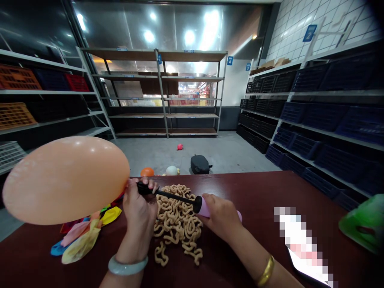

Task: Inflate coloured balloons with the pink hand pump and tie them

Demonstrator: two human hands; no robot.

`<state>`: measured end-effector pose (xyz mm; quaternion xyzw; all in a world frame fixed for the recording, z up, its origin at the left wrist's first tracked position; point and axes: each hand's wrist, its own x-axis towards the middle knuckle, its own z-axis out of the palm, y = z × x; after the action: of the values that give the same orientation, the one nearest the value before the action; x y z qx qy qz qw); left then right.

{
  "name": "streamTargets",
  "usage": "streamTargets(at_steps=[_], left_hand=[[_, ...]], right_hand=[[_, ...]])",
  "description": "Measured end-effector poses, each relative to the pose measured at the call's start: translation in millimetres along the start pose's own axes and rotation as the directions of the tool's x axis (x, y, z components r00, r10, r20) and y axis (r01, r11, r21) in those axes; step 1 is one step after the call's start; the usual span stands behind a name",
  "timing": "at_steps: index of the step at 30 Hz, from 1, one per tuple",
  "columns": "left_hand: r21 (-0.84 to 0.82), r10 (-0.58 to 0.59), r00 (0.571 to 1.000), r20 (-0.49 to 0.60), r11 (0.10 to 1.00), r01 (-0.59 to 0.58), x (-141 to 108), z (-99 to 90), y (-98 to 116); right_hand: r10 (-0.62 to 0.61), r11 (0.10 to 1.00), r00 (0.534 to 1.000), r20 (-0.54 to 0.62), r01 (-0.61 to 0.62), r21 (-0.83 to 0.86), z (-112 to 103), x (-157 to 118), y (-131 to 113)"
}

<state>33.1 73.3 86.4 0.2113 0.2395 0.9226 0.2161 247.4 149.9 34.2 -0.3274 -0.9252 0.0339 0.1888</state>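
Observation:
A large inflated peach-orange balloon (67, 180) sticks out to the left, its neck at the black nozzle end of a hand balloon pump (177, 197). My left hand (140, 206) is closed round that nozzle end and the balloon's neck. Wrapped round the pump's lilac body is my right hand (220, 216). The black rod between the two hands is drawn out. Below the pump lies a pile of curly beige puffed snacks (180, 224) on the dark red table (249, 256). Several flat uninflated balloons (85, 236) in mixed colours lie left of my left wrist.
On the table's right side are a blurred-out phone (306, 256) and a green bag (363, 224). Beyond the table, a dark backpack (200, 164), a pink ball (179, 147) and an orange round thing (147, 172) are on the floor. Shelves with crates (327, 112) stand along both sides.

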Motion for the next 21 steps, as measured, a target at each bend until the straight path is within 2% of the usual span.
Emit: streamTargets(at_steps=[6, 11, 15, 21], left_hand=[[-0.023, -0.117, 0.993, 0.020, 0.993, 0.118, -35, 15.4, -35], [-0.001, -0.248, 0.966, 0.065, 0.969, 0.249, -72, 23.0, -60], [0.007, -0.258, 0.964, 0.057, 0.966, 0.258, -82, 24.9, -66], [0.030, -0.237, 0.967, 0.095, 0.971, 0.236, -75, 29.3, -58]], right_hand=[[0.019, 1.000, 1.000, -0.013, -0.019, -0.008, 1, 0, 0], [0.015, 1.000, 0.999, -0.042, -0.014, 0.015, 0, 0, -5], [0.009, 0.999, 0.998, -0.061, -0.007, 0.031, 1, 0, -5], [-0.015, 0.995, 0.997, -0.080, 0.023, 0.099, 4, 0, -8]])
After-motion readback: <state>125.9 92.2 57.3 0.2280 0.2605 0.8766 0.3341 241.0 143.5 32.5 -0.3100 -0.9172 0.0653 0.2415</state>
